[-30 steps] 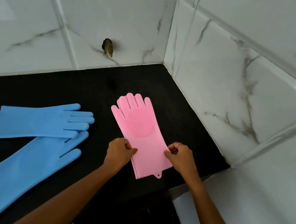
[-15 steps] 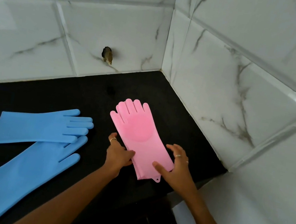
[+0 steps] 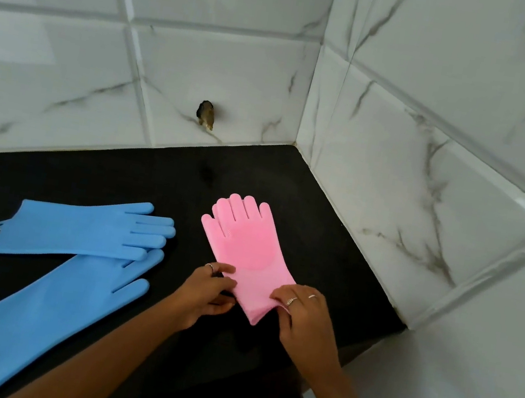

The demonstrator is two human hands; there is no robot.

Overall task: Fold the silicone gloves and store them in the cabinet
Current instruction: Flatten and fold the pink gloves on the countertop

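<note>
A pink silicone glove (image 3: 247, 244) lies palm up on the black counter (image 3: 120, 173), fingers pointing to the back wall. My left hand (image 3: 209, 290) pinches its left cuff edge. My right hand (image 3: 301, 311) grips the right cuff edge, which is bunched and lifted a little. Two blue silicone gloves lie flat to the left: one (image 3: 84, 229) across the other (image 3: 29, 316), fingers pointing right. No cabinet is in view.
White marble-look tiled walls meet in a corner (image 3: 302, 136) behind the pink glove. A dark hole (image 3: 205, 114) shows in the back wall. The counter's front edge runs just below my hands.
Both hands have slid down to the pink glove's cuff and closed on it; the cuff end has bunched up. The view has tilted slightly. The blue gloves have not moved.
</note>
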